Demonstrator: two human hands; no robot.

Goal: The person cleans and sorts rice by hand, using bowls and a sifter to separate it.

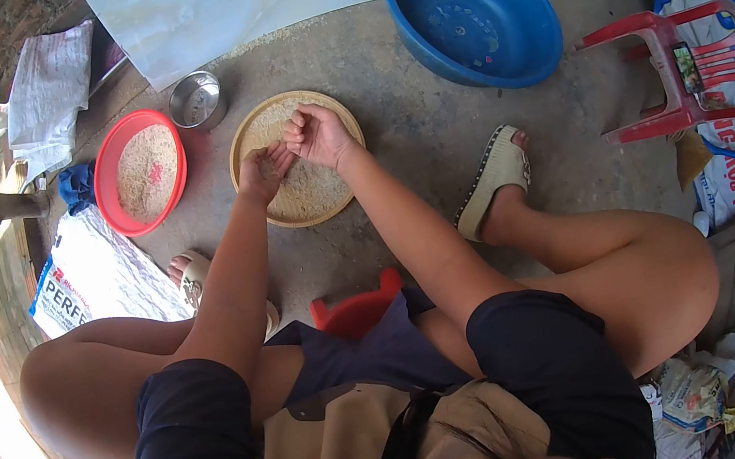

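Observation:
A round woven tray (pixel 351 114) with a pale rim lies on the floor in front of me, with a layer of rice-like grains (pixel 313 190) spread in it. Over its left half, my left hand (pixel 263 173) is turned palm up with its fingers stretched toward the right hand. Whether grains lie in that palm is too small to tell. My right hand (pixel 321 135) hovers just beside the left fingertips, its fingers curled in together. Anything inside those curled fingers is hidden.
A red basin (pixel 103 168) of grain and a metal bowl (pixel 197 100) stand left of the tray. At the upper right sits a large blue tub (pixel 538 22). A red plastic stool (pixel 648 33) holding a phone (pixel 687 67) is further right. White sacks (pixel 104 271) lie left.

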